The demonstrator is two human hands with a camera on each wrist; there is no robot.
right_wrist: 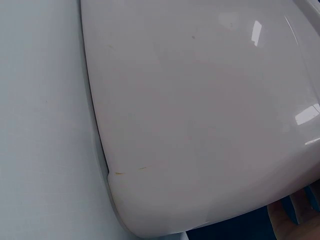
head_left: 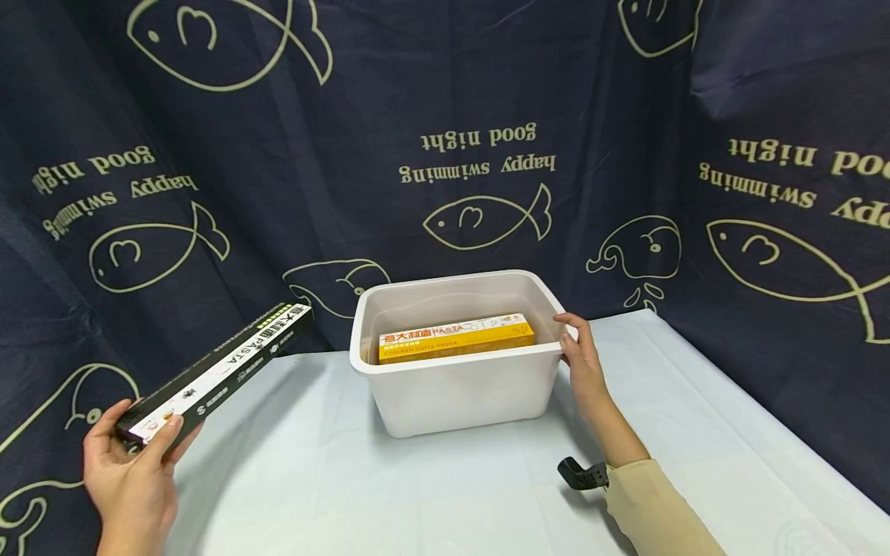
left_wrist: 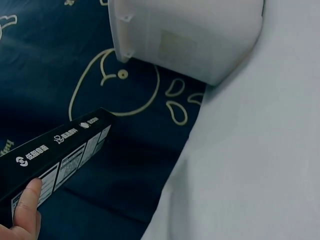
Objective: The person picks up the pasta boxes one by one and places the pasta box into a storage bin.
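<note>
My left hand [head_left: 139, 479] grips one end of a long black pasta box [head_left: 222, 371] with a white label band, holding it tilted above the table's left side. In the left wrist view a finger lies along the dark side of the box [left_wrist: 55, 150]. My right hand [head_left: 584, 363] pinches the right rim of a white plastic bin [head_left: 466, 394], thumb outside near the front corner. Inside the bin lies a yellow and white pasta box [head_left: 455, 340] labelled chicken curry sauce. The right wrist view is mostly the bin's smooth outer wall [right_wrist: 200, 120], with fingers at the lower right corner.
A white cloth covers the table [head_left: 445, 494]. Behind and on both sides hangs a dark blue curtain [head_left: 375, 154] with fish and lettering, close to the bin's back. A black wrist mount [head_left: 582, 474] sticks out from the right sleeve.
</note>
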